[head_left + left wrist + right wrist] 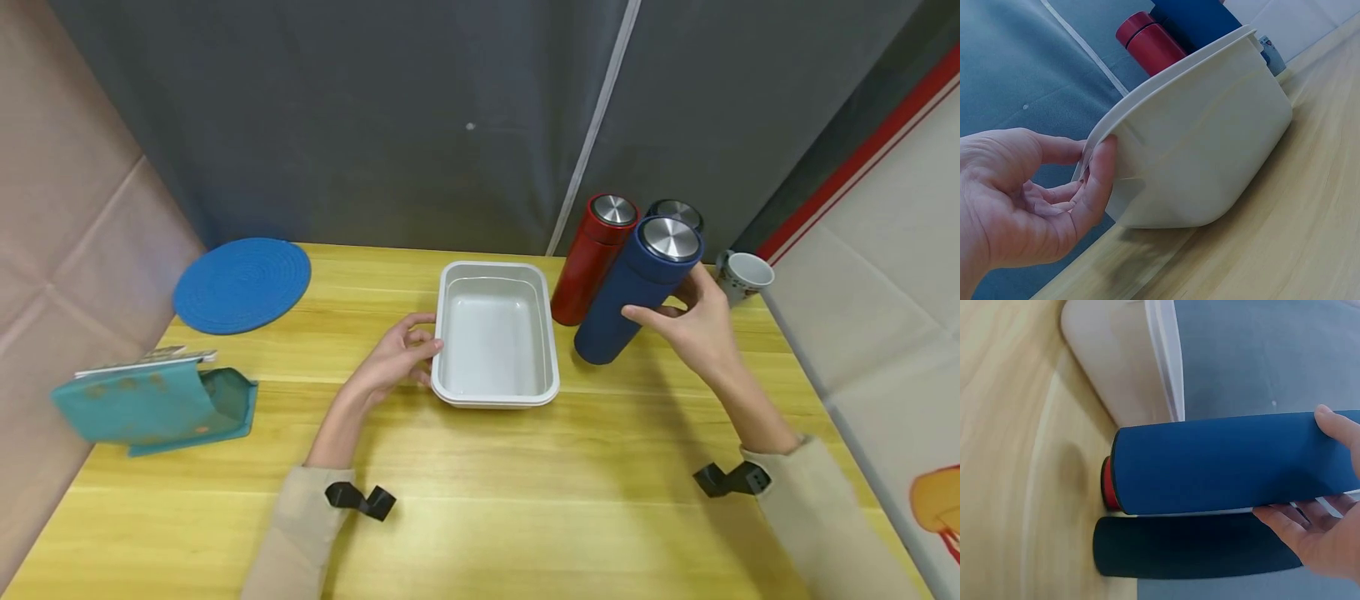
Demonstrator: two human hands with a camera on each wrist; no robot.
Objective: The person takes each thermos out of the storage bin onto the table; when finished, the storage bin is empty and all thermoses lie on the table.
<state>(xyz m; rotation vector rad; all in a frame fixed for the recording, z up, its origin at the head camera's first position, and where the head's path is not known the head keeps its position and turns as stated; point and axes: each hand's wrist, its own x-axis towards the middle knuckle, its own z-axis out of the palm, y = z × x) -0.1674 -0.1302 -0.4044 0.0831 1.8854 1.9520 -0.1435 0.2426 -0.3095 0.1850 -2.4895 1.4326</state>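
Note:
A white rectangular plastic tub (495, 401) stands on the wooden table. My left hand (397, 350) pinches its left rim between thumb and fingers; the left wrist view shows the thumb on the outer wall (1210, 137). With my right hand (701, 329) I grip a blue thermos (626, 292) by its upper part, thumb on one side and fingers round the other. Its steel-topped lid faces up, and its base is close over the table. Behind it on the left is a red thermos (581, 279). A black thermos (1191, 547) stands behind too, mostly hidden in the head view.
At the back right corner stands a patterned white mug (742, 279). A round blue woven mat (243, 287) lies at the back left, with a teal pouch-like holder (142, 404) in front of it. A grey curtain (337, 125) hangs along the table's far edge.

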